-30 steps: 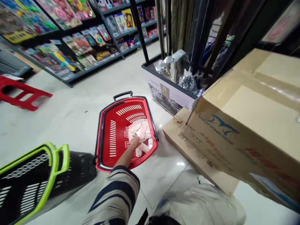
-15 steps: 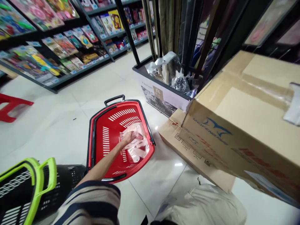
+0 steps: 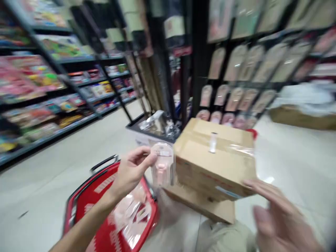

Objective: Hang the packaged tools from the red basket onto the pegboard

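Observation:
My left hand [image 3: 131,171] is raised above the red shopping basket [image 3: 86,196] and pinches a small clear plastic packet [image 3: 163,164] with something pink inside. More clear packets [image 3: 133,217] lie in the basket on the floor. My right hand [image 3: 278,217] comes in from the lower right, blurred, with its fingers stretched out and nothing in them. It is just right of a taped cardboard box [image 3: 215,157] that rests on a flatter box [image 3: 202,206].
Dark shelves [image 3: 47,105] with colourful packaged goods run along the left. A black rack [image 3: 244,70] of hanging packets stands behind the boxes. A low display bin [image 3: 154,129] holds shiny wrapped items. Pale tiled floor [image 3: 52,168] lies to the left.
My left hand has lifted one clear packet out of the red basket. The view has swung up and right, and my right hand has come into view. The green-handled basket has left the picture.

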`<state>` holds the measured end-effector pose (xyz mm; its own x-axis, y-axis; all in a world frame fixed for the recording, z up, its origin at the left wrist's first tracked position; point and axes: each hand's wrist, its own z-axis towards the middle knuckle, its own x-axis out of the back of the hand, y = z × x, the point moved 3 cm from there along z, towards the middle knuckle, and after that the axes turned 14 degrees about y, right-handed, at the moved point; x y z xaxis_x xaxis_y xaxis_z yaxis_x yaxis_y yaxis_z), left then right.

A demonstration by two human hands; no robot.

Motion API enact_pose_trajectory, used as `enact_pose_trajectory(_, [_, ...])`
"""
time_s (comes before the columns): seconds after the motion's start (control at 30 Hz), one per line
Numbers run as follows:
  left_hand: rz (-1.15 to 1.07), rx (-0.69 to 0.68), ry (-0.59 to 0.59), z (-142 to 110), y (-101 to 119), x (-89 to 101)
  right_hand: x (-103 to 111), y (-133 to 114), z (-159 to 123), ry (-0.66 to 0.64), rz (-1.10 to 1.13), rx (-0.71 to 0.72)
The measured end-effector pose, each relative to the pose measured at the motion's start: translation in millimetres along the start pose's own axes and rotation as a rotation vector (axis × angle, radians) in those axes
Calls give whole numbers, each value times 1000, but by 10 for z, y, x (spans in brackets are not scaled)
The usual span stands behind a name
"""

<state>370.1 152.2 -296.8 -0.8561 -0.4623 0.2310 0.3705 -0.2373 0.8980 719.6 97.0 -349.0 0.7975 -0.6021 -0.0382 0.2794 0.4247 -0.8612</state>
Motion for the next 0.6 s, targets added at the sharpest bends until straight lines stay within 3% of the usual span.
enact_pose_trajectory(0.1, [-94,-219,-131,38,651,-804,-172,-182,251,-226,82,-4])
enact_pose_trajectory(0.13, [-126,-274,-193,40,821,-1061,-193,-211,344,-238,114,-30])
enact_pose_trajectory(0.27, [-289,-313,-418,86,1269,-1927,-46,-131,717,17,161,-101])
enact_pose_trajectory(0.43, [-472,-291,-586,297,1443,-2779,143,260,1304,147,183,-114])
enact_pose_trajectory(0.6, [-570,-224,-617,593,1218,-3575,111,728,1862,223,71,-96])
